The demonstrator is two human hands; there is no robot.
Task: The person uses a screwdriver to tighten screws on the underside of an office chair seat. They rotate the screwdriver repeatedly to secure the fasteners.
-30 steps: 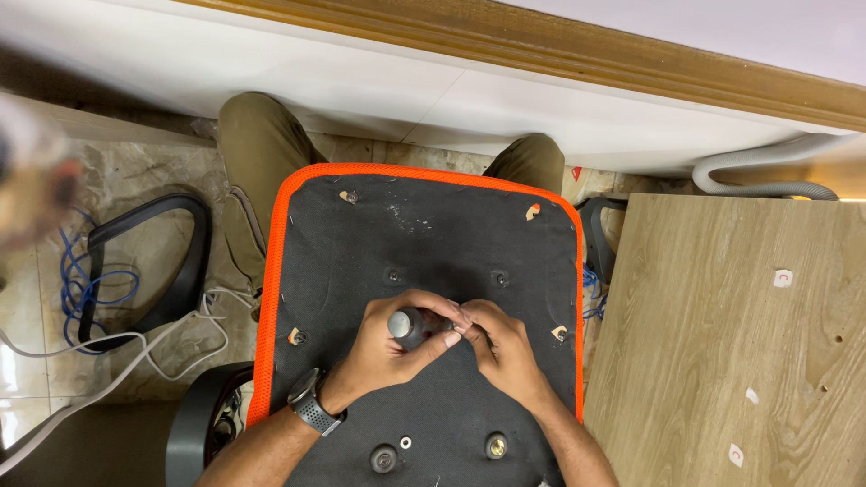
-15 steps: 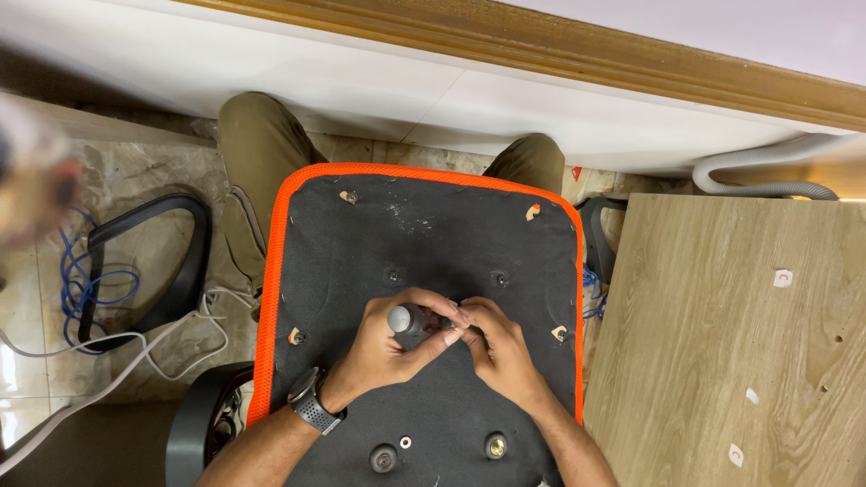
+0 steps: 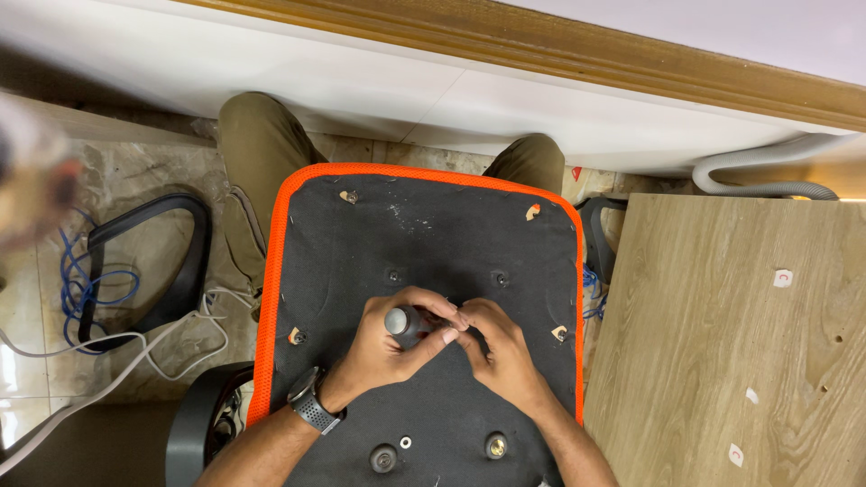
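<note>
the seat (image 3: 424,234) lies upside down across the person's knees, black underside up, orange edge all round. all places below are given relative to the seat.

the left hand (image 3: 388,347) sits near the seat's centre, fingers curled tight around a screwdriver (image 3: 403,323). only the grey butt and a dark part of the handle show; the tip is hidden under the fingers. a watch (image 3: 311,408) is on the left wrist, over the seat's near left part.

the right hand (image 3: 501,352) is just right of centre, touching the left hand. its fingertips are pinched together at the screwdriver's working end; whatever they hold is too small or too covered to tell.

state of work, as a judgement: two fittings (image 3: 383,458) stand at the seat's near edge, with a small washer (image 3: 406,442) between them. two holes (image 3: 501,279) beyond the hands appear empty, so most fixing points look untouched. the point under the hands seems to be in work.

a black armrest (image 3: 171,261) lies on the floor left of the seat, among blue and white cables (image 3: 86,289). a wooden board (image 3: 731,352) lies right of the seat.
</note>
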